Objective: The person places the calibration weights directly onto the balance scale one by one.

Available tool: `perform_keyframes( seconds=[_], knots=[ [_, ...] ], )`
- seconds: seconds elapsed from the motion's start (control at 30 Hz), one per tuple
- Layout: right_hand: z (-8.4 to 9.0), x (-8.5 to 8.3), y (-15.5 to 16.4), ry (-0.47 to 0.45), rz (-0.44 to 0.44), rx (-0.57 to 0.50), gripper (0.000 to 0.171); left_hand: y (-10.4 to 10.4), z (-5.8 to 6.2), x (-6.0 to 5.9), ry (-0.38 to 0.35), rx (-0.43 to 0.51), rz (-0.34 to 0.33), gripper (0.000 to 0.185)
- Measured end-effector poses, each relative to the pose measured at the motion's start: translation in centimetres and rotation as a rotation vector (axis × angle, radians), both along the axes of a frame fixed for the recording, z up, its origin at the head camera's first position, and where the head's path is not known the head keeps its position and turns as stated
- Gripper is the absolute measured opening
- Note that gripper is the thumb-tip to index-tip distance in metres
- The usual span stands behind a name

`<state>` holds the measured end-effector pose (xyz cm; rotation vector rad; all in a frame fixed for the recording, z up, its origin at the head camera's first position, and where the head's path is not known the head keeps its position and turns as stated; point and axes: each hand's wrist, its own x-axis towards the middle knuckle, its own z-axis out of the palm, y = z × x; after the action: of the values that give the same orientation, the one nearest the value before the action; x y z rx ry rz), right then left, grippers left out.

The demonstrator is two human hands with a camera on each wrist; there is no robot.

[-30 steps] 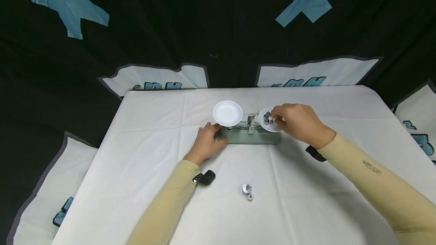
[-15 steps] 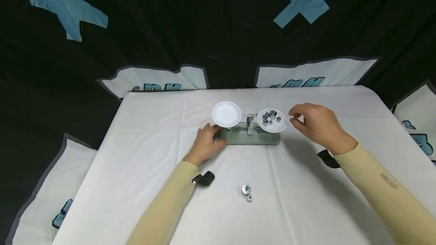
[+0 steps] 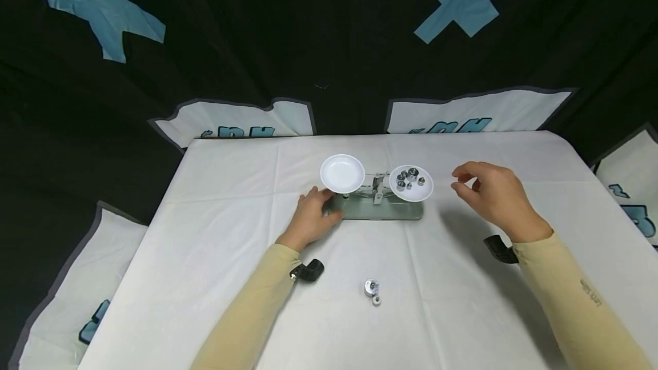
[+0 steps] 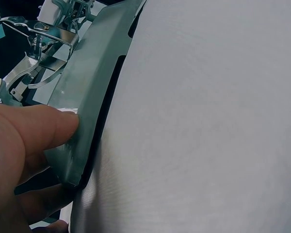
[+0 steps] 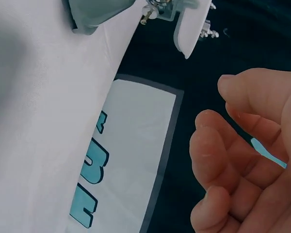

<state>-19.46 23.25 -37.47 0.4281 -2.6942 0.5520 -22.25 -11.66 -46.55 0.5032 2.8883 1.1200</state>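
Left hand [image 3: 310, 217] pinches the scale base [image 3: 382, 210], likely steadying it, while the right hand [image 3: 496, 196], empty, loosely curled, hovers beside the loaded pan [image 3: 418, 192].

The pans [image 3: 342, 173] look smooth plastic, the base [image 4: 94, 53] glossy metal, the weights [image 3: 413, 174] shiny metal, the tabletop [image 3: 231, 187] matt cloth

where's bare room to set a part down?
Free: the left pan; tablecloth left of the left hand, and between the balance base and the two loose weights. Crowded: the right pan, holding clustered small weights; the base's left end, gripped by the left hand.
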Motion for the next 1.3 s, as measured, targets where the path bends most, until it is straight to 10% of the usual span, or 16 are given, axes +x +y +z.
perform_keyframes(
  seconds=[0.33, 1.0, 1.3],
  knots=[
    [-0.4, 0.1, 0.6, -0.021, -0.046, -0.107, 0.022, 0.0, 0.1, 0.0, -0.016, -0.004, -0.007, 0.06],
    [-2.8, -1.4, -0.1, -0.532, 0.008, -0.112, 0.074, 0.0, -0.1, 0.0, -0.014, 0.008, 0.002, 0.058],
    [-4.0, -2.1, -1.2, -0.556, 0.067, -0.162, 0.069, -0.1, 0.0, -0.1, -0.017, 0.006, -0.007, 0.059]
  ],
)
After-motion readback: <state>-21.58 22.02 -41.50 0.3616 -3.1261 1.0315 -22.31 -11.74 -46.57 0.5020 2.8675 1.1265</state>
